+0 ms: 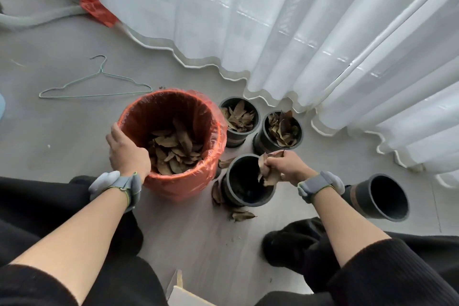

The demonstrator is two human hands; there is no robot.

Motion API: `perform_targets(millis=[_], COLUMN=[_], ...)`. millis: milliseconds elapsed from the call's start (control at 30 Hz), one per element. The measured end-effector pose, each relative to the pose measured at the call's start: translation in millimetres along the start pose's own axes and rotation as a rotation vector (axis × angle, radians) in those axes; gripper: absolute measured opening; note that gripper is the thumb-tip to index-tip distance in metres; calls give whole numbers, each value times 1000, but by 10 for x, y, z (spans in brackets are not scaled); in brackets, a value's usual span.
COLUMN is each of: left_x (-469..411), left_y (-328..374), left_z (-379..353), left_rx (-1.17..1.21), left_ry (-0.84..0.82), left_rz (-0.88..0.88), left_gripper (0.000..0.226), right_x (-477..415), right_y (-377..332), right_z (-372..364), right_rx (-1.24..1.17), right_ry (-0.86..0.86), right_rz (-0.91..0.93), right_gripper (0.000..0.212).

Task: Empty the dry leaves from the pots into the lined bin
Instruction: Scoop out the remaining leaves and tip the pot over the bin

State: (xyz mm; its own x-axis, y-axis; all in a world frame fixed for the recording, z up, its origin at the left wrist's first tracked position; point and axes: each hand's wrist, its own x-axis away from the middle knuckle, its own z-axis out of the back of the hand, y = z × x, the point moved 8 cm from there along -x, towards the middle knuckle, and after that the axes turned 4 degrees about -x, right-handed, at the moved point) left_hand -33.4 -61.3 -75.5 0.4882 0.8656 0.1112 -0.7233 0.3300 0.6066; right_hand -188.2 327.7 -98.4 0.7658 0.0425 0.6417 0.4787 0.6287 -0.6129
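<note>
An orange bin (198, 112) with a clear liner stands on the floor and holds dry leaves (173, 149). My left hand (128, 153) grips its near-left rim. My right hand (285, 166) holds a bunch of dry leaves (267, 169) above the nearest black pot (244, 189), which looks dark and nearly empty inside. Two more black pots (239, 117) (280, 129) full of dry leaves stand behind it. Another black pot (382, 197) lies on its side at the right, with nothing inside.
Loose leaves (242, 215) lie on the floor around the nearest pot. A wire hanger (99, 84) lies to the left behind the bin. White curtains (298, 32) hang close behind the pots. My knees flank the space, and a cardboard edge (178, 290) shows at the bottom.
</note>
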Motion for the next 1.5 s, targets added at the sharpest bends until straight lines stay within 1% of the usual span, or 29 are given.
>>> perform_targets(millis=[100,200,300,333,433,467,500,567,633,667,700,800,900,967,1067,1133,1167,1267,1333,1367,1433,1500], left_x=[10,15,12,34,36,30,6,-7,-19,-22,-28,-44,-54,-76,-155,-175,-176,-180,-193,-196,-185,-152], left_y=[34,36,33,48,67,63,40,33,27,28,26,2,-22,-68,-164,-245,-290,-417,-513,-555,-580,-495], left_z=[2,-10,-18,-40,-40,-35,-17,-12,-16,-18,-18,-37,-60,-62,-58,-50,-44,-6,76,140,292,441], left_rx=[9,13,17,21,26,23,22,17,16,14,13,15,29,68,228,357,407,463,384,329,265,277], left_ry=[-9,-19,-25,-30,-27,-26,-21,-18,-14,-10,-7,-10,-45,-70,-115,-155,-166,-175,-131,-84,27,138], left_rz=[-10,-6,-12,-19,-30,-28,-23,-22,-24,-25,-24,-19,-19,-12,-18,17,41,114,157,185,230,211], left_gripper=[74,75,76,76,76,77,78,79,79,78,78,79,76,69,53,48,47,46,46,46,43,39], right_x=[184,344,495,548,678,699,704,717,691,670,653,531,404,291,142,125,125,125,135,147,172,206], right_y=[-299,-756,-1268,-1406,-1800,-1898,-1997,-2089,-2095,-2086,-2077,-1951,-1493,-979,-108,363,543,826,829,777,635,465], right_z=[-17,-261,-631,-718,-967,-1032,-1114,-1203,-1282,-1291,-1265,-1012,-668,-423,-148,-91,-86,-171,-203,-190,-102,12], right_rx=[-102,-136,-127,-109,-67,-62,-62,-54,-71,-91,-91,-4,84,240,446,521,511,304,199,201,269,370], right_ry=[21,-22,-84,-94,-110,-108,-109,-118,-182,-204,-199,-50,104,215,324,314,286,137,96,99,122,136], right_rz=[36,168,320,369,491,517,539,545,499,478,477,513,494,409,135,-36,-100,-195,-187,-164,-105,-42], right_gripper=[22,9,7,9,31,31,26,6,30,39,42,35,25,28,47,52,50,32,25,23,19,16])
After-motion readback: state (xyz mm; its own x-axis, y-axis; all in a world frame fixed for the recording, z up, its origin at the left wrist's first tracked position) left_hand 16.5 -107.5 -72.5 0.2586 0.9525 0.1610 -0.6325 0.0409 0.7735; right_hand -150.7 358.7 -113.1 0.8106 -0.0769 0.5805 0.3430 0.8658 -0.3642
